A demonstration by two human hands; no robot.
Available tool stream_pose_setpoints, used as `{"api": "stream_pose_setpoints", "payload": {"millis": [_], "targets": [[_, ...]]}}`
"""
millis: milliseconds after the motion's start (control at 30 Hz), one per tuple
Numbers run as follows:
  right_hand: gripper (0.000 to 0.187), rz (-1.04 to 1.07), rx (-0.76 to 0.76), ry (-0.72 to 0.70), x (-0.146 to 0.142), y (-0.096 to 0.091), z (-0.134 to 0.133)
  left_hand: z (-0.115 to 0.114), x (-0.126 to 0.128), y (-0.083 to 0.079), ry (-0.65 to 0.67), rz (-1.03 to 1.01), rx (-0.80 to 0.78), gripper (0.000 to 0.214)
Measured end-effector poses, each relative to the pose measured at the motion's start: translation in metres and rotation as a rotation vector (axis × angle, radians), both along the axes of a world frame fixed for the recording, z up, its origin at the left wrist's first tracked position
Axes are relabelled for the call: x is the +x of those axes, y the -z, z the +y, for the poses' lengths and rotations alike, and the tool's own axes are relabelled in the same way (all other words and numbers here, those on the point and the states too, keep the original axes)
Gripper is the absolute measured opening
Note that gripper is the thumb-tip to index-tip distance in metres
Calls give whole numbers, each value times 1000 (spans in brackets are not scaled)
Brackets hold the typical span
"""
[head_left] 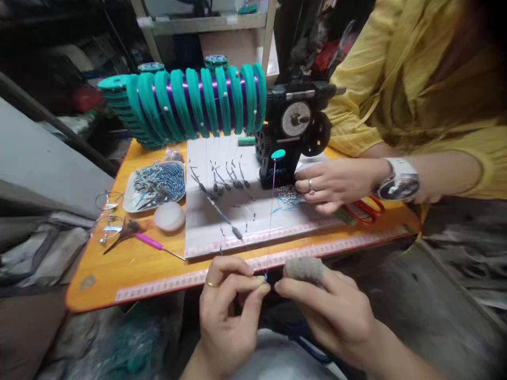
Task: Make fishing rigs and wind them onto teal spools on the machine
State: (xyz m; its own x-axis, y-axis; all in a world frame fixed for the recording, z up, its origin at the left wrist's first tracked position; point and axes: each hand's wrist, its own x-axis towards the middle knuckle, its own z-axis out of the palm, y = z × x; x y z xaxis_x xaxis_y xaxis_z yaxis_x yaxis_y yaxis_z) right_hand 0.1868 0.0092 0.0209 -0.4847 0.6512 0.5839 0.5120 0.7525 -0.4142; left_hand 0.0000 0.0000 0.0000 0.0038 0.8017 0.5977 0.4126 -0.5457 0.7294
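My left hand [232,311], with a gold ring, pinches a small blue piece [266,278] at the lower end of a thin purple thread [272,211]. That thread runs up, taut, to a turquoise disc [279,154] on the black winding machine [295,121]. Close on the right, my right hand [332,306] has its fingers drawn together and wears a grey finger cover [304,269]; whatever its fingertips grip is hidden. Both hands are in front of the table's near edge. Rows of turquoise bands with purple wire wrap a large spool [190,103] on the machine.
Another person's hand [328,182] rests by small beads [288,194] near red-handled scissors [368,211]. A white tray [130,200] of blue pieces, a round white lid [169,216], a pink-handled hook [150,241] and glasses [106,227] lie left. Several wire pieces [225,177] lie on the white board [198,243].
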Motion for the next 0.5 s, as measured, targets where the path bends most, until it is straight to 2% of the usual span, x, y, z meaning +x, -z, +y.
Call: {"api": "stream_pose_setpoints", "payload": {"millis": [200,367,500], "targets": [[28,2,8,-5,-1,-4,3,-3,-3,-4,-23,108,118,22],[20,66,-52,-110,3,-12,8,-3,-6,-5,15,39,23,22],[35,94,3,-91,2,-19,20,-4,-9,-5,29,-65,-61,20]]}}
